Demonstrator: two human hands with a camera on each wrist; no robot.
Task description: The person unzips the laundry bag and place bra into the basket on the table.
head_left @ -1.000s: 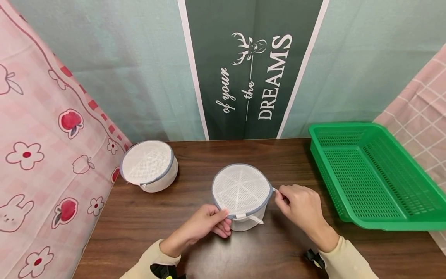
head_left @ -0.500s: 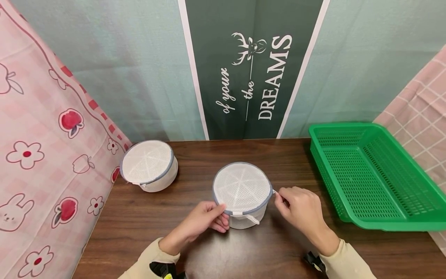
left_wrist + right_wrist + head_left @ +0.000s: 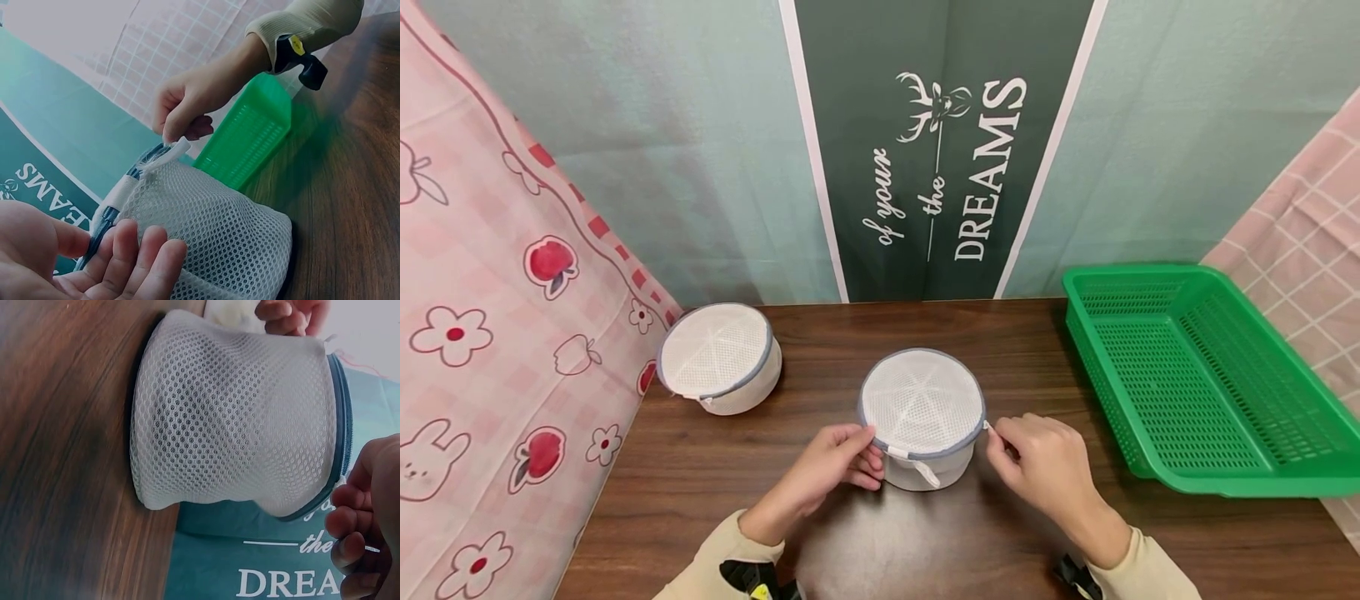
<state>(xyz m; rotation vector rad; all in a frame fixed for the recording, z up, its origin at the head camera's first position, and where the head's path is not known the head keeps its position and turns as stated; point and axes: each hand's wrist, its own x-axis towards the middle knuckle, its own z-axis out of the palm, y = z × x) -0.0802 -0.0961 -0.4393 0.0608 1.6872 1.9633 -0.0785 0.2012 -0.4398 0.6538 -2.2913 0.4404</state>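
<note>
A round white mesh laundry bag [image 3: 921, 404] with a blue zipper rim stands upright on the wooden table. My left hand [image 3: 838, 457] pinches its rim at the near left, thumb on top. At the right side of the rim, my right hand [image 3: 1041, 458] pinches the small zipper pull [image 3: 987, 426]. A white loop [image 3: 927, 474] hangs from the near side of the bag. The right wrist view shows the mesh side wall [image 3: 231, 419] up close. In the left wrist view the fingers [image 3: 153, 262] lie against the mesh below the zipper.
A second round mesh bag [image 3: 718, 354] stands at the back left of the table [image 3: 700, 500]. On the right is a green plastic basket [image 3: 1180, 392]. Cloths hang behind and on both sides.
The bag has turned slightly, its white tab and loop shifting left. My right hand has come a little nearer with the zipper pull; my left has moved slightly left and away from me.
</note>
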